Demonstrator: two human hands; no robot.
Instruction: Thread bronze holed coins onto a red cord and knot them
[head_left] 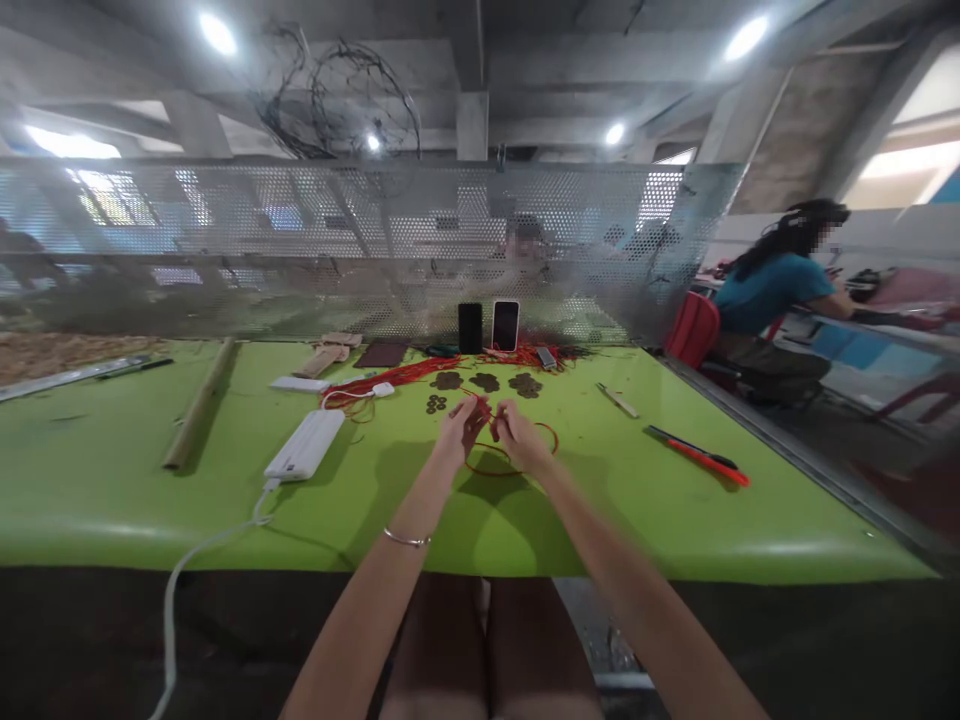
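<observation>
My left hand (461, 425) and my right hand (517, 432) are close together above the green table, fingers closed on a red cord (491, 473). The cord loops down below my hands and out to the right. Its worked part between the fingertips is too small to make out. Just beyond my hands lie dark round coin-like pieces in a left pile (448, 381), a middle pile (485, 383) and a right pile (525, 386). A smaller group of the pieces (436, 404) sits beside my left hand.
A white power bank (306, 445) with a cable lies left, beyond it a bamboo stick (201, 405). Red cords (405, 375) spread behind the piles, near two upright phones (470, 328). A red-and-black pen-like tool (697, 455) lies right. A perforated metal screen (337, 290) stands behind; a person (780, 290) sits at right.
</observation>
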